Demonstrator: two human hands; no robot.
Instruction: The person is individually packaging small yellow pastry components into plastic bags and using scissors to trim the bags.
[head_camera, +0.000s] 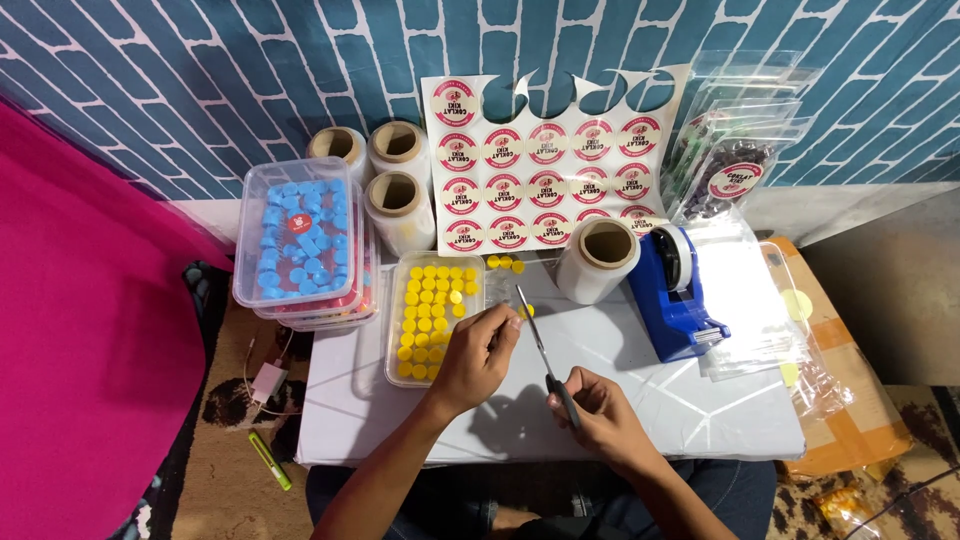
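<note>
My left hand (478, 357) is raised over the white table (690, 400), its fingers pinched on a small clear piece of plastic (497, 283) beside a yellow cap (526, 311). My right hand (598, 410) grips the dark handles of a pair of scissors (538, 340), whose blades point up and away toward the pinched plastic. Just left of my left hand sits a clear tray of yellow caps (432, 315). A few loose yellow caps (505, 263) lie behind it.
Stacked clear boxes of blue caps (297, 240) stand at left. Several rolls of clear film (398, 185) and another roll (598, 258) sit at the back, with a sheet of round stickers (545, 170), a blue tape dispenser (675, 290) and clear bags (745, 300) at right.
</note>
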